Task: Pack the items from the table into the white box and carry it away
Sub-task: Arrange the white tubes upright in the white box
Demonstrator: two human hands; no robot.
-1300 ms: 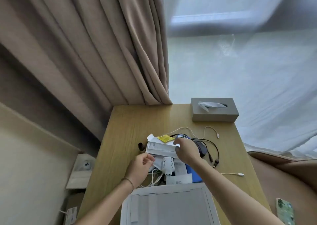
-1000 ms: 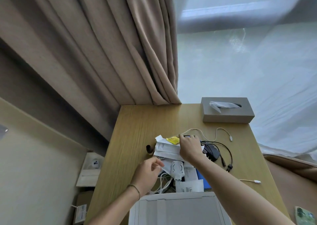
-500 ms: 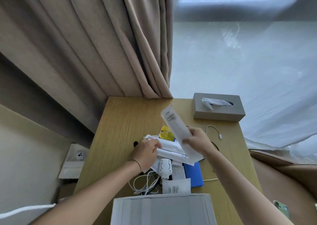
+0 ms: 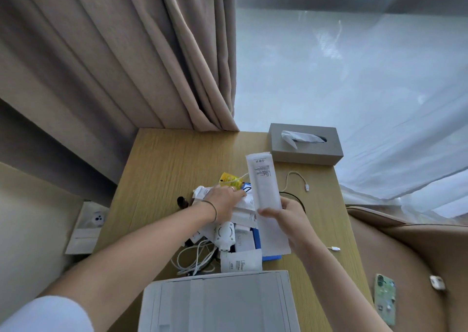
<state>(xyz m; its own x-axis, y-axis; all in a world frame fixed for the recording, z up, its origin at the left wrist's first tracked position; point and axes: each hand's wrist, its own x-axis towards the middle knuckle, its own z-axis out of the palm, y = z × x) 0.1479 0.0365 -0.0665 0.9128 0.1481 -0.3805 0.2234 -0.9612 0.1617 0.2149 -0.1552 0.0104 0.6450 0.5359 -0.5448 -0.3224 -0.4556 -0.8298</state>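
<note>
One long white packet (image 4: 264, 187) is gripped near its middle by the right hand (image 4: 288, 220) and held tilted above the pile of items (image 4: 233, 233) on the bench (image 4: 162, 169). The white box (image 4: 217, 304) is seen at the bench's near edge, just below the pile, its opening towards the camera. The left hand (image 4: 224, 201) is laid flat on the paper packets, fingers spread, nothing visibly clasped. White cables (image 4: 195, 255) are tangled beneath the pile, and a yellow sachet (image 4: 229, 179) lies at its far side. A snag is judged likely: if packets are lifted carelessly, cables could be dragged along and small items swept off the bench. A grey tissue box (image 4: 305, 147) stands well apart at the far corner.
</note>
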